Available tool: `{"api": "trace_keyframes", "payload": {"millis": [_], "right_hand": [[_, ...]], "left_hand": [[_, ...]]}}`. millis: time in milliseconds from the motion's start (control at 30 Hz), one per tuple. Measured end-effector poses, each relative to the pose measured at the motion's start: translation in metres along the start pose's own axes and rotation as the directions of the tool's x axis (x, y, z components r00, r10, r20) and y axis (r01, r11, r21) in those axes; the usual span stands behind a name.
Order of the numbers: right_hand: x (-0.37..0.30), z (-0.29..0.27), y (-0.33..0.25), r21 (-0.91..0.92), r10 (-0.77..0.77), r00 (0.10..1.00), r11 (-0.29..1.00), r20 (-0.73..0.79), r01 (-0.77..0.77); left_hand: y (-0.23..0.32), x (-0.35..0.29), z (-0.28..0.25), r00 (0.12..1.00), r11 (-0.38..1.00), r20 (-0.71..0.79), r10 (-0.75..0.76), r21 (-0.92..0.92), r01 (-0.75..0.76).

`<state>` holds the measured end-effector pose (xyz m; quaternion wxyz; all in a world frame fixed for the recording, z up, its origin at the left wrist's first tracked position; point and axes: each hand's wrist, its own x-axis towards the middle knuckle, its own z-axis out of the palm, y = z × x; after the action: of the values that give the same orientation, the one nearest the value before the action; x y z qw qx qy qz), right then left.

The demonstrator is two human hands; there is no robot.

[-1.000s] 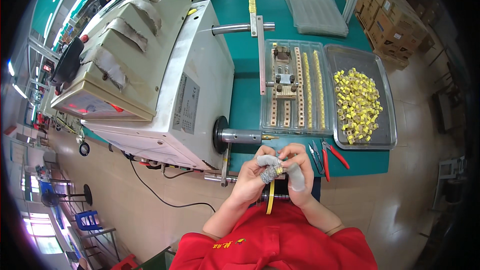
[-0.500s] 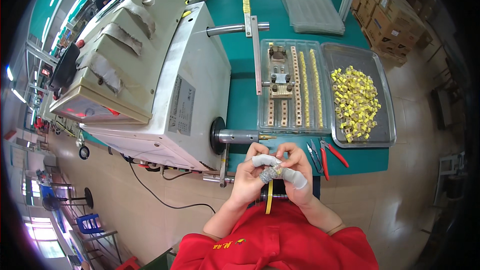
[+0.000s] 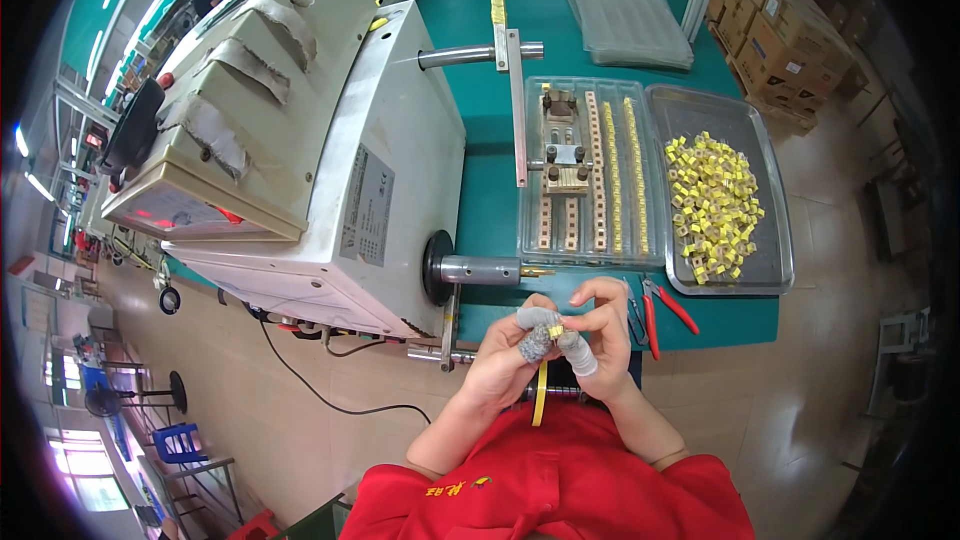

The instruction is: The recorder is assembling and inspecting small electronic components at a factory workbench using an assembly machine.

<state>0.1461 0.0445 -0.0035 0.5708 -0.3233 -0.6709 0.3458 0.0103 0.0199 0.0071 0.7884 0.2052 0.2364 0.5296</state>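
Observation:
Close to my body, my left hand pinches a small yellow-taped coil between thumb and forefinger, both wrapped in pale cloth finger covers. My right hand meets it from the other side, its covered thumb and forefinger closed on the coil, while another finger arches above. Below the pinch hangs a strip of yellow tape, in front of a dark roller partly hidden by my hands. Just beyond my fingers, the winding machine's spindle ends in a thin brass-coloured tip.
At left stands the bulky winding machine. A clear plastic tray holds rows of coils and metal fixtures. Beside it, a metal tray carries a heap of yellow coils. Red-handled pliers and tweezers lie at the table's near edge.
My fingers have shifted around the coil, so its yellow face now shows. My right hand has moved slightly right, with its upper finger lifted off the left hand's fingers.

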Motion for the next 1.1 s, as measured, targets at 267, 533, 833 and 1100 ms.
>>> {"api": "trace_keyframes", "payload": {"millis": [267, 533, 833, 1100], "right_hand": [[0.002, -0.001, 0.002, -0.155, -0.133, 0.991, 0.979, -0.010, 0.130], [-0.002, 0.001, 0.002, 0.008, -0.009, 0.999, 1.000, -0.046, 0.009], [-0.010, 0.003, 0.006, 0.261, 0.096, 0.993, 0.959, 0.069, -0.111], [-0.007, 0.002, 0.010, 0.300, 0.073, 0.996, 0.950, 0.045, -0.083]], "left_hand": [[-0.002, -0.001, -0.001, 1.000, 1.000, -0.017, 0.004, 0.030, -0.004], [-0.003, -0.001, -0.002, 0.992, 0.954, 0.024, 0.123, 0.272, -0.125], [0.002, -0.001, 0.001, 1.000, 0.999, 0.016, 0.014, 0.051, -0.014], [-0.002, 0.004, 0.004, 0.997, 0.982, 0.028, 0.070, 0.176, -0.074]]}}
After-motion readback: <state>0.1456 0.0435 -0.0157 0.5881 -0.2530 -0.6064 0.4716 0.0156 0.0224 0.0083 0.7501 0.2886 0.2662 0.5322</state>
